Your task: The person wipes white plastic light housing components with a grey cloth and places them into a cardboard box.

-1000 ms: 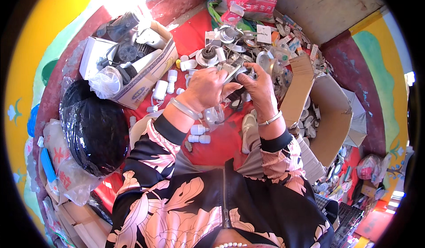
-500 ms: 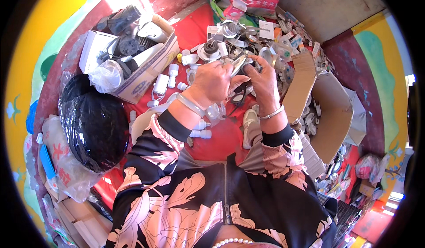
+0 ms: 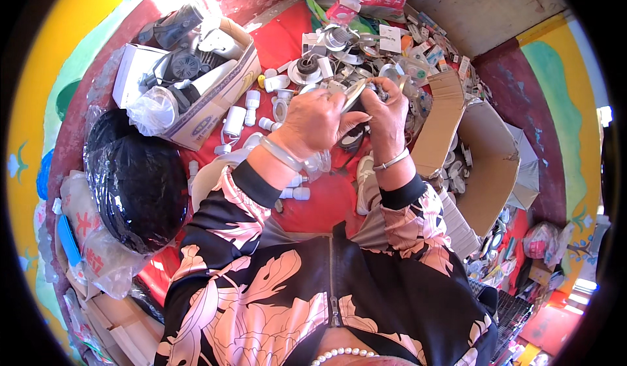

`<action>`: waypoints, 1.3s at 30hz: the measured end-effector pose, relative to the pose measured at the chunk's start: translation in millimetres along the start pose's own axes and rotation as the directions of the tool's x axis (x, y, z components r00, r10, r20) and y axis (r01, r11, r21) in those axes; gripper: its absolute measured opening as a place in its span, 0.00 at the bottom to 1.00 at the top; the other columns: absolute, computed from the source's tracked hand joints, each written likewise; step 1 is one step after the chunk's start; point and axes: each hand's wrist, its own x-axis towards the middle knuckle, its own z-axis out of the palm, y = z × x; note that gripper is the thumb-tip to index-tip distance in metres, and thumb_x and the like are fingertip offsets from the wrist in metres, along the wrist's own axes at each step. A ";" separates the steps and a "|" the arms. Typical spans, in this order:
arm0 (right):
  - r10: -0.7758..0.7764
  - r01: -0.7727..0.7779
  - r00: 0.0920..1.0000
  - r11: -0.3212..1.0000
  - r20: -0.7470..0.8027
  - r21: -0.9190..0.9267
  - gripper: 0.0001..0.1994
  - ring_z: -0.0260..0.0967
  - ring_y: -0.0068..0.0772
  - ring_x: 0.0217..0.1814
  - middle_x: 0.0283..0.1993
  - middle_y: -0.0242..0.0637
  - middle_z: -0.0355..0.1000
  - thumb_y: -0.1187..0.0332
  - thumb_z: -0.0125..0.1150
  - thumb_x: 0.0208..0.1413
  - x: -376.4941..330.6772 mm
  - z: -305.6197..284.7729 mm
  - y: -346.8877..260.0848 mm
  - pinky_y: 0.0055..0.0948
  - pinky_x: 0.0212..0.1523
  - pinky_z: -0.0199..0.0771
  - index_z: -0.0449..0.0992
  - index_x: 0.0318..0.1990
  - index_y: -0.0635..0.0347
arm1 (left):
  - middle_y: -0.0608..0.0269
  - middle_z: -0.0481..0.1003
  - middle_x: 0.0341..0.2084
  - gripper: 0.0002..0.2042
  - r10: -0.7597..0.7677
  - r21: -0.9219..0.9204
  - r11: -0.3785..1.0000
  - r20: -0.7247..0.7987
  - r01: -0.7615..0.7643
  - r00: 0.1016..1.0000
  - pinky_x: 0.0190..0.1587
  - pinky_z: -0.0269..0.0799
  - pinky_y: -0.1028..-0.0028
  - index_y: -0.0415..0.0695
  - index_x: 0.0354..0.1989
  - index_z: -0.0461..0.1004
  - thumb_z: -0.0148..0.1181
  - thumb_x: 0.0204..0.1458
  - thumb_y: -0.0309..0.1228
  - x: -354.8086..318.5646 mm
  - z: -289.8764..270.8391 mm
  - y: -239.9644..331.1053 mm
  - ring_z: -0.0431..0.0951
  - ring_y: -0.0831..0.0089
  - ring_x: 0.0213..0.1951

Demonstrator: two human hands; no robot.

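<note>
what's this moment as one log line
left hand: holds pale flat rounded piece | right hand: beside it, hold unclear | right side: open brown cardboard box

Red floor (image 3: 326,204): wht bulbs (image 3: 251,108) L of ctr, lamp-pts pile (image 3: 353,59) beyond, full carton (image 3: 212,114) upper L, open box (image 3: 493,186) R, shoe (image 3: 364,186) nr ctr.

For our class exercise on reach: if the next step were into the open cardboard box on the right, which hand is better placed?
Likely the right hand: it is nearer the open cardboard box, while the left hand sits farther across. Both seem occupied with small parts.
</note>
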 end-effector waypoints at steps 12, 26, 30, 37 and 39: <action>0.058 0.025 0.979 0.918 -0.197 0.395 0.10 0.69 0.17 0.35 0.35 0.28 0.73 0.67 0.56 0.57 39.9 -67.0 -17.5 0.16 0.35 0.68 0.73 0.42 0.62 | 0.46 0.69 0.13 0.22 -0.426 -0.338 0.848 0.021 0.407 0.904 0.22 0.65 0.62 0.37 0.21 0.72 0.47 0.58 0.43 7.5 -10.3 -18.3 0.70 0.48 0.20; -0.009 -0.151 0.970 0.762 0.243 0.629 0.09 0.70 0.25 0.37 0.38 0.35 0.72 0.74 0.53 0.55 22.6 -56.7 -31.8 0.23 0.38 0.73 0.69 0.44 0.63 | 0.66 0.74 0.29 0.24 -0.568 -0.820 -0.005 0.473 0.572 0.674 0.35 0.66 0.81 0.33 0.36 0.75 0.44 0.60 0.46 17.5 -24.4 -11.1 0.70 0.83 0.32; -0.376 0.364 0.909 0.926 0.178 0.096 0.11 0.68 0.27 0.44 0.39 0.34 0.71 0.82 0.62 0.42 12.4 -27.1 -30.5 0.23 0.47 0.66 0.77 0.36 0.62 | 0.62 0.76 0.32 0.25 -0.493 -0.783 0.121 0.485 0.609 0.722 0.39 0.69 0.80 0.33 0.40 0.74 0.42 0.60 0.48 14.4 -24.0 -15.4 0.73 0.80 0.34; -0.476 0.546 0.825 0.810 0.304 -0.213 0.13 0.67 0.32 0.46 0.41 0.35 0.69 0.82 0.60 0.42 5.4 -28.0 -40.1 0.26 0.48 0.65 0.76 0.38 0.62 | 0.64 0.75 0.30 0.23 -0.438 -0.780 0.240 0.445 0.578 0.781 0.37 0.68 0.79 0.33 0.39 0.74 0.43 0.60 0.45 7.3 -23.7 -24.3 0.71 0.81 0.33; -0.480 0.570 0.809 0.780 0.339 -0.257 0.13 0.67 0.30 0.48 0.43 0.34 0.69 0.83 0.59 0.43 4.5 -28.6 -40.1 0.23 0.49 0.64 0.76 0.39 0.62 | 0.66 0.75 0.28 0.22 -0.479 -0.806 0.223 0.400 0.549 0.782 0.35 0.67 0.80 0.33 0.38 0.74 0.44 0.60 0.43 8.3 -25.2 -21.5 0.69 0.83 0.31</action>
